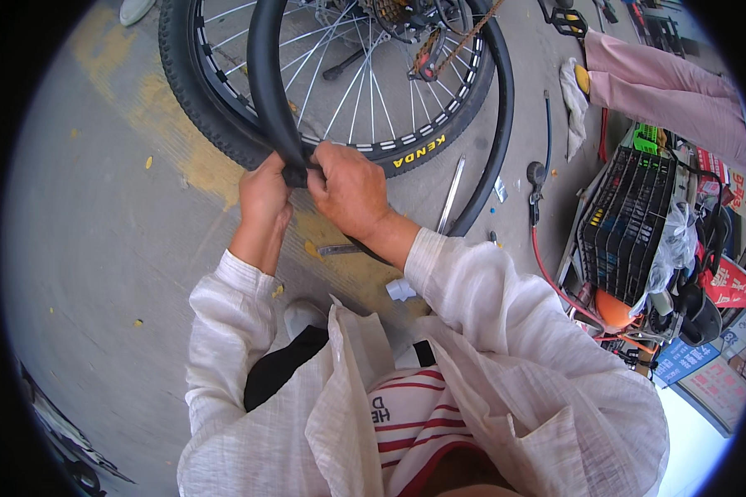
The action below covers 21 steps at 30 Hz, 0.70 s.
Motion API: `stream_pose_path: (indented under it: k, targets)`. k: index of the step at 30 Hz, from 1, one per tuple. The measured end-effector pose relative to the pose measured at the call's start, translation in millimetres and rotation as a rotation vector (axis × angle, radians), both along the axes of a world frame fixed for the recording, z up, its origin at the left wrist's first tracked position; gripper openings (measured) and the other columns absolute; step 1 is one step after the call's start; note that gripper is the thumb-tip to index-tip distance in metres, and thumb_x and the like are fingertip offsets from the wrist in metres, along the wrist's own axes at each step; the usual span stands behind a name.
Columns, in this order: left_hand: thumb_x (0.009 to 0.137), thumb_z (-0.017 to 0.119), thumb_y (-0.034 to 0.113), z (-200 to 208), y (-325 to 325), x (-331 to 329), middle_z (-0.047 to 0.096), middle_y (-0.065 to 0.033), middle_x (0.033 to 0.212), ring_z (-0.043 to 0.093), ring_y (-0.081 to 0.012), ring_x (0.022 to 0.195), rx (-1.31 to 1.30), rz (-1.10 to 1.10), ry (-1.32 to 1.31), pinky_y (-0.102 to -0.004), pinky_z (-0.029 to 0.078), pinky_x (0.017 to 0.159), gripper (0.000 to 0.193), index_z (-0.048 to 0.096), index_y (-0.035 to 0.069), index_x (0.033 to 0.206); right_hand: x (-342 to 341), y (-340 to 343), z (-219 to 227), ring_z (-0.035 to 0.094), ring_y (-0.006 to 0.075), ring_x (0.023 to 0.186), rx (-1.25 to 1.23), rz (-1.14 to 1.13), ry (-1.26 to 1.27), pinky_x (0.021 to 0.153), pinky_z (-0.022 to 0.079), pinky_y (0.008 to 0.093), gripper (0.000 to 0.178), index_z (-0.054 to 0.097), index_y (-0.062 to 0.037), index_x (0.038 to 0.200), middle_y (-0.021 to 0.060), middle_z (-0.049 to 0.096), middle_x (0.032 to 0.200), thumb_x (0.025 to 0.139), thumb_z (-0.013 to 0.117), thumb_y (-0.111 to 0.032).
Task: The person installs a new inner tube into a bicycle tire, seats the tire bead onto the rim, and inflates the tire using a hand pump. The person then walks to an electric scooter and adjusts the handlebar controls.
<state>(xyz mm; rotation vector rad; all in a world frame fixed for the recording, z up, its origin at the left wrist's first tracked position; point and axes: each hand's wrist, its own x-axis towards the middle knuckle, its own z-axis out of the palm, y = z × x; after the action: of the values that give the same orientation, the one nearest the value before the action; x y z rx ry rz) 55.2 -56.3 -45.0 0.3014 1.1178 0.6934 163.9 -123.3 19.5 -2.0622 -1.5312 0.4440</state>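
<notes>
Item: inner tube, pinched by my left hand and right hand; I'd keep both grips close, squeezing evenly.

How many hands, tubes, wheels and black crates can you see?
Hands: 2, left hand and right hand
Black inner tube: 1
Bicycle wheel: 1
Black crate: 1
Total: 5
</notes>
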Motion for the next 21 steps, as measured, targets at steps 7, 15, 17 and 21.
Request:
stream_pose_path:
  k: [7, 15, 17, 21]
  targets:
    - [0.088, 0.062, 0.003, -16.4, 8.1, -14.1, 0.069, -0.0094, 0.097, 0.066, -0.0196, 0.088, -0.025, 0.005, -0.193, -0.0303, 0.053, 0.076, 0.017, 0.065, -0.005, 0.103, -4.8, 1.4, -1.4, 0.061, 0.0348, 0.078, 0.031, -0.006, 0.027, 0.067, 0.048, 0.0457, 0.012, 0.055, -0.0058, 0.085, 0.0125, 0.06, 0.079, 0.078, 0.064, -0.01]
    - [0.092, 0.059, 0.012, -45.7, 13.9, -31.1, 0.069, -0.0083, 0.105, 0.065, -0.0213, 0.096, 0.007, -0.177, -0.438, -0.0353, 0.049, 0.089, 0.021, 0.065, -0.001, 0.109, -5.8, -1.1, -7.4, 0.061, 0.0347, 0.078, 0.102, 0.035, -0.036, 0.066, 0.048, 0.0454, 0.014, 0.057, -0.0055, 0.086, 0.0135, 0.06, 0.078, 0.075, 0.066, -0.008]
    - [0.093, 0.059, 0.014, -46.9, 12.3, -30.2, 0.069, -0.0085, 0.106, 0.065, -0.022, 0.098, 0.01, -0.185, -0.436, -0.0361, 0.049, 0.091, 0.022, 0.064, 0.0, 0.109, -5.1, -3.7, -11.6, 0.061, 0.0345, 0.077, 0.11, 0.054, -0.077, 0.066, 0.048, 0.045, 0.015, 0.057, -0.0055, 0.086, 0.0135, 0.06, 0.078, 0.075, 0.066, -0.008]
    - [0.093, 0.059, 0.014, -52.0, 9.7, -31.1, 0.069, -0.009, 0.106, 0.065, -0.0219, 0.098, -0.001, -0.183, -0.446, -0.036, 0.049, 0.091, 0.023, 0.064, 0.0, 0.11, -15.2, -0.3, -17.3, 0.06, 0.0341, 0.078, 0.087, -0.016, -0.012, 0.068, 0.047, 0.0455, 0.015, 0.055, -0.0049, 0.084, 0.013, 0.06, 0.078, 0.073, 0.065, -0.008]
